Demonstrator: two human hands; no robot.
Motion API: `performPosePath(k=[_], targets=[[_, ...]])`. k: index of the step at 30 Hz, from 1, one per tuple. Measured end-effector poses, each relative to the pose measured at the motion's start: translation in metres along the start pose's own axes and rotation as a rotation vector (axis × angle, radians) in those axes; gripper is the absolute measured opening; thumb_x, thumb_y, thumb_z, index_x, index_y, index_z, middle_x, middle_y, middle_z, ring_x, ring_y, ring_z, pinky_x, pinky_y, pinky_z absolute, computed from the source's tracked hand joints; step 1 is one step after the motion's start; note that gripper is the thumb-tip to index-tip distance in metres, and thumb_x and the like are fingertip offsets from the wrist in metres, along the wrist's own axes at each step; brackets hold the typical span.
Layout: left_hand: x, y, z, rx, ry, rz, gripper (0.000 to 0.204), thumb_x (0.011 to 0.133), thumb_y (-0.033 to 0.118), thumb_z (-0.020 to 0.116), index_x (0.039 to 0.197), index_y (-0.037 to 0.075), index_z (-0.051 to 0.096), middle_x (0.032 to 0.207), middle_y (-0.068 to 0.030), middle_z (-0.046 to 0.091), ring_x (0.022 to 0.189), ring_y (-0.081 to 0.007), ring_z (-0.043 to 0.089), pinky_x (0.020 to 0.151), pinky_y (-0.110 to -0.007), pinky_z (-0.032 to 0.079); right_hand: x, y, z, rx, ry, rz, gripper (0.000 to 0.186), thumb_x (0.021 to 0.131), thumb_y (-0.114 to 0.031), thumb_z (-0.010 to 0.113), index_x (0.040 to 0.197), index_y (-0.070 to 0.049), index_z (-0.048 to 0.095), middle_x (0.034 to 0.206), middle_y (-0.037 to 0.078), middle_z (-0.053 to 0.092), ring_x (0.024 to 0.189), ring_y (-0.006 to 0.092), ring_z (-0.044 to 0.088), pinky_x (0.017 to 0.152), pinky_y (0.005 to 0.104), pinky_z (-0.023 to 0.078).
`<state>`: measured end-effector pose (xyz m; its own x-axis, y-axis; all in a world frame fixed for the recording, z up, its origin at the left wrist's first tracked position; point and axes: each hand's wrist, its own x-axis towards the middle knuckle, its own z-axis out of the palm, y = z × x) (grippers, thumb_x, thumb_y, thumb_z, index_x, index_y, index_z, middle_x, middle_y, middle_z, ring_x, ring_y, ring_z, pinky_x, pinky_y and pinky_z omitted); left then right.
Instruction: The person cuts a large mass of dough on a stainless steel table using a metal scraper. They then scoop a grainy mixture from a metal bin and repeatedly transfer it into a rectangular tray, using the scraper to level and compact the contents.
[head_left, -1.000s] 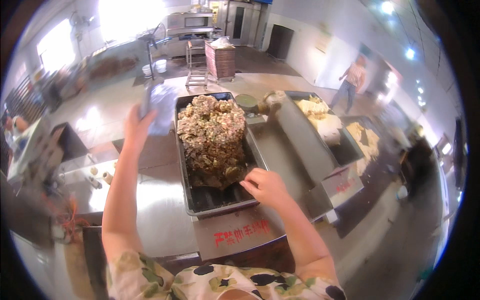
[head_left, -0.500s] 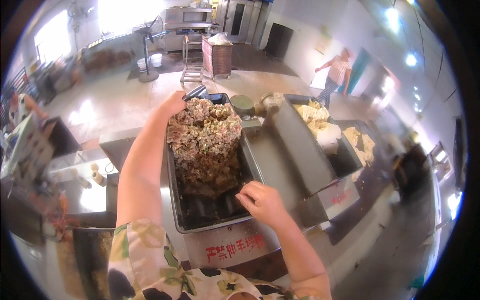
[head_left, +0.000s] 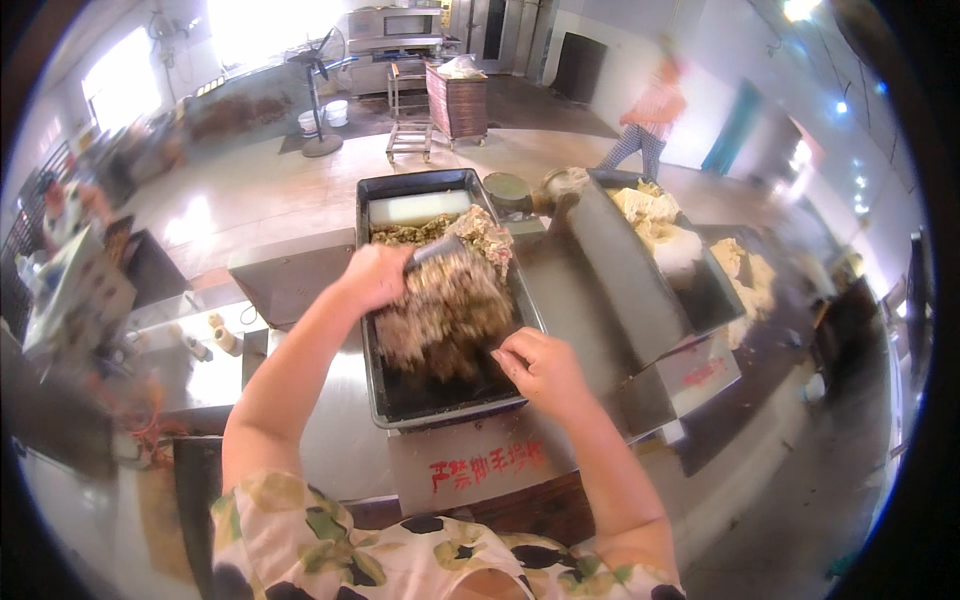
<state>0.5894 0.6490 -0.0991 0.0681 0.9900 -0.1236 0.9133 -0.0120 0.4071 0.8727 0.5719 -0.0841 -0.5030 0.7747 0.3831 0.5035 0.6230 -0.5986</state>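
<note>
Black tub (head_left: 455, 413) stands on the metal surface (head_left: 340, 435), centre of frame. Crumbly brown mixture (head_left: 455, 300) is heaped inside, blurred in its middle and lower part. Hands well apart. Grey scraper-like tool (head_left: 438, 250) is gripped in the left hand (head_left: 378, 275), fingers closed around its near end, blade set against the mixture's upper side. Right hand (head_left: 540, 372) is held with curled fingers at the tub's right rim; whether anything is pinched there cannot be told.

Step, as judged: mixture is being drawn or turned toward the lower end. Best done with the blade kept low and flat along the tub floor, so that the bottom layer is brought along too. Pull to be kept steady; a hasty stroke could throw crumbs over the rim. Tub best braced at its right side. Right fingers best kept out of the blade's path.

Against the frame half a second ago: tool and left hand, then at the heap's far edge, are now brought nearer, over mid-tub. Mixture is shifted from the far end, where a pale flat patch (head_left: 420, 207) is now exposed. Right hand is kept near the same rim.
</note>
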Motion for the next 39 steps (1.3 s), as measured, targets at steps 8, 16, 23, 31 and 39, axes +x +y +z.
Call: performPosePath(k=[8, 16, 23, 31, 39], targets=[[-0.105, 0.037, 0.01, 0.078, 0.101, 0.544, 0.014, 0.077, 0.011, 0.064, 0.09, 0.011, 0.063, 0.073, -0.0075, 0.065, 0.065, -0.0247, 0.065, 0.06, -0.038, 0.054, -0.008, 0.003, -0.004, -0.039, 0.02, -0.053, 0.012, 0.083, -0.014, 0.067, 0.077, -0.005, 0.061, 0.074, 0.009, 0.061, 0.064, 0.0308, 0.059, 0.056, 0.038, 0.047], [-0.034, 0.021, -0.057, -0.033, 0.24, 0.02, 0.028, 0.091, 0.016, 0.056, 0.116, 0.006, 0.056, 0.084, -0.0118, 0.065, 0.068, -0.0181, 0.061, 0.06, -0.032, 0.052, -0.006, 0.001, -0.002, -0.003, 0.06, -0.046, 0.008, 0.082, -0.013, 0.067, 0.079, -0.007, 0.063, 0.078, 0.009, 0.063, 0.067, 0.03, 0.061, 0.057, 0.036, 0.049], [0.061, 0.028, -0.036, 0.081, 0.327, -0.083, 0.019, 0.083, 0.016, 0.058, 0.101, 0.013, 0.063, 0.089, -0.0166, 0.067, 0.086, -0.0363, 0.065, 0.075, -0.044, 0.051, -0.008, 0.005, -0.005, -0.008, 0.078, -0.043, 0.008, 0.082, -0.014, 0.067, 0.081, -0.007, 0.064, 0.077, 0.009, 0.062, 0.065, 0.0286, 0.06, 0.057, 0.0352, 0.048], [0.099, 0.026, -0.007, 0.269, 0.2, 0.059, 0.02, 0.077, 0.014, 0.06, 0.096, 0.012, 0.067, 0.092, -0.0145, 0.068, 0.09, -0.0318, 0.066, 0.077, -0.042, 0.052, -0.006, 0.002, -0.002, 0.004, 0.083, -0.03, 0.008, 0.083, -0.013, 0.067, 0.081, -0.006, 0.063, 0.077, 0.009, 0.062, 0.066, 0.0283, 0.06, 0.058, 0.0349, 0.048], [-0.004, 0.068, -0.011, 0.419, -0.094, 0.263, 0.026, 0.089, 0.003, 0.047, 0.113, 0.008, 0.058, 0.082, -0.0095, 0.061, 0.06, -0.0129, 0.054, 0.049, -0.024, 0.046, -0.01, -0.002, -0.007, 0.029, 0.075, -0.022, 0.008, 0.082, -0.01, 0.067, 0.083, -0.003, 0.063, 0.076, 0.011, 0.061, 0.065, 0.0276, 0.058, 0.059, 0.0338, 0.045]])
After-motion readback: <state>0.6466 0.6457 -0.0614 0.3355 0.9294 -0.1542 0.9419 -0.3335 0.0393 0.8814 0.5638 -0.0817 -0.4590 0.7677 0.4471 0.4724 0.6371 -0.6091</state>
